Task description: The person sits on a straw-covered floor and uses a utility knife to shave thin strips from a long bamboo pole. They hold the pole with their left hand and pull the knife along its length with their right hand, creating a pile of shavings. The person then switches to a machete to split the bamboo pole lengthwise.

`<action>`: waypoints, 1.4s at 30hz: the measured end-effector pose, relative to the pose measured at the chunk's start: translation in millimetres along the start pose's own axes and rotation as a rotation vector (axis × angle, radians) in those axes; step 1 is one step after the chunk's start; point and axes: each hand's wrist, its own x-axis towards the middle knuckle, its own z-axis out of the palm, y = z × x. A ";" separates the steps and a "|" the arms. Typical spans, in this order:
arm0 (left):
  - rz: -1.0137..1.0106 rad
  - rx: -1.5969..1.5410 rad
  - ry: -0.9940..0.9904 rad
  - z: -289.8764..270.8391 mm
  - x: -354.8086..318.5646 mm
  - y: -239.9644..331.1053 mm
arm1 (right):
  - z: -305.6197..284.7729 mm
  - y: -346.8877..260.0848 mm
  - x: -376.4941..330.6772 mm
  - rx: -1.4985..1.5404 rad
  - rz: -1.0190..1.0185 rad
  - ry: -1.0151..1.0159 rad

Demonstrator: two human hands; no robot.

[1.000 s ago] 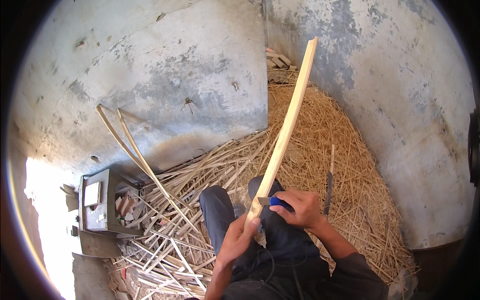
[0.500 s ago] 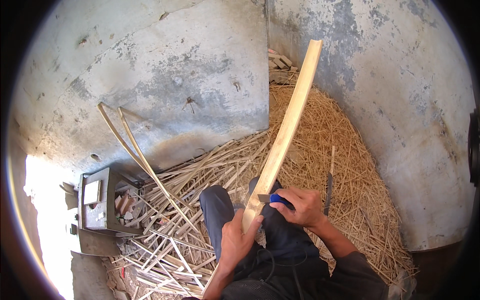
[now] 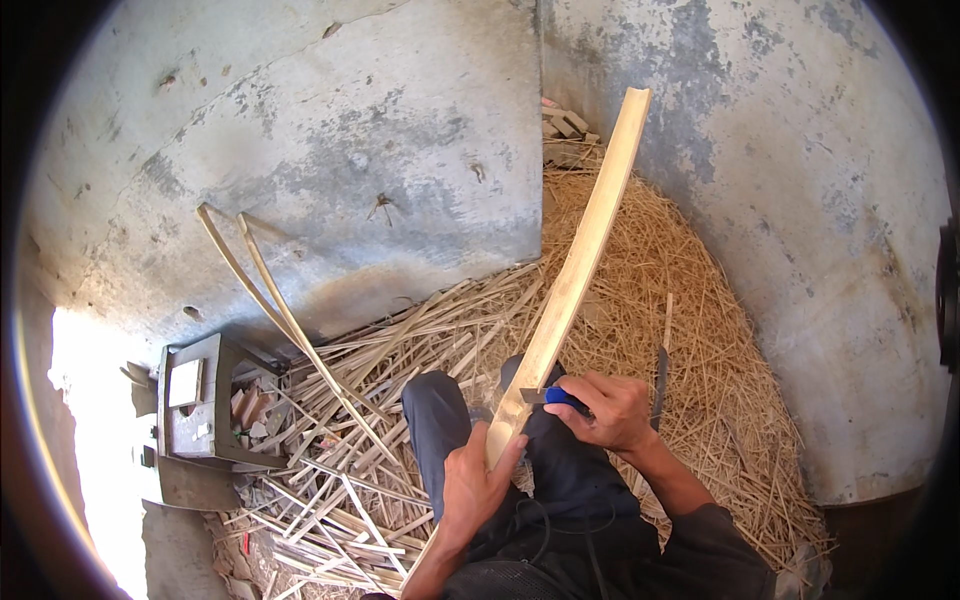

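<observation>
A long split bamboo strip (image 3: 583,262), its hollow inner side up, slants from my lap toward the far right. Near its lower end my left hand (image 3: 476,484) is closed round it, thumb on the right edge. My right hand (image 3: 617,412) grips a blue-handled knife (image 3: 565,399), fingers wrapped round the handle. The short flat blade lies across the bamboo's inner face, just beyond my left hand, above my knees. A rougher, darker patch shows on the bamboo beside the blade.
Pale bamboo slats (image 3: 350,480) litter the floor at left, and a straw-like heap of shavings (image 3: 690,370) spreads at right. Two long bent strips (image 3: 285,320) lean on the worn wall (image 3: 330,150). A wooden box-like stool (image 3: 193,405) lies at left. A dark long blade (image 3: 659,390) rests on the heap.
The bamboo's far end has shifted slightly down and right in the picture. Both hands keep their hold, and the knife stays at nearly the same spot on the strip.
</observation>
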 end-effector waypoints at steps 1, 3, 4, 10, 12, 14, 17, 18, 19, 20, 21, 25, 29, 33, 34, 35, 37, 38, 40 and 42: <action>0.002 0.003 -0.004 -0.2 -0.2 -1.1 | 0.3 0.3 -0.1 -0.004 0.000 -0.001; 0.004 0.000 -0.006 -0.8 -0.5 -2.4 | 0.7 0.7 0.5 -0.006 -0.009 0.003; 0.005 -0.002 -0.007 -1.1 -0.9 -3.1 | 0.9 0.9 0.7 -0.008 -0.014 0.005; 0.008 -0.009 -0.018 -4.3 -3.7 -6.2 | 1.3 0.6 1.9 -0.001 -0.020 0.024; 0.008 -0.005 -0.020 -5.9 -4.2 -5.3 | 0.6 0.3 3.0 -0.012 -0.029 0.023; 0.002 0.002 -0.025 -7.5 -5.1 -4.2 | -1.7 -1.2 4.1 -0.022 -0.035 0.016; -0.023 0.033 -0.052 -9.7 -8.8 -3.8 | -5.2 3.1 6.5 -0.023 0.016 0.076; -0.037 0.055 -0.067 -10.0 -14.4 -6.0 | -5.3 15.1 8.3 -0.012 0.067 0.150; -0.050 0.076 -0.083 -10.4 -21.0 -8.9 | -9.9 37.1 15.1 -0.031 0.236 0.245; -0.075 0.047 -0.129 -8.0 -29.7 -12.6 | -23.1 61.1 23.5 -0.065 0.404 0.333; -0.099 0.030 -0.173 -8.5 -39.7 -18.2 | -33.8 74.7 30.0 -0.089 0.408 0.308; -0.080 0.008 -0.143 -12.0 -51.2 -30.2 | -41.5 91.1 30.7 -0.128 0.307 0.251; -0.062 0.017 -0.132 -15.5 -49.0 -28.4 | -43.9 88.1 38.1 -0.106 0.279 0.254; -0.068 0.080 -0.162 -21.2 -51.2 -31.4 | -42.5 127.5 47.1 -0.100 0.474 0.236; -0.083 0.088 -0.175 -23.2 -57.1 -34.7 | -45.0 147.5 47.2 -0.094 0.607 0.207; -0.090 0.086 -0.199 -23.4 -60.0 -37.1 | -51.4 171.3 47.1 -0.115 0.607 0.268; -0.109 0.109 -0.224 -26.1 -67.1 -36.6 | -54.9 215.1 46.0 -0.125 0.595 0.389; -0.124 0.122 -0.232 -27.7 -70.8 -36.5 | -57.6 225.8 40.0 -0.113 0.631 0.370; -0.134 0.095 -0.191 -24.5 -71.0 -44.2 | -63.8 239.1 32.4 -0.103 0.700 0.328; -0.200 0.029 -0.157 -20.7 -71.1 -44.6 | -57.8 230.2 25.7 -0.048 0.704 0.286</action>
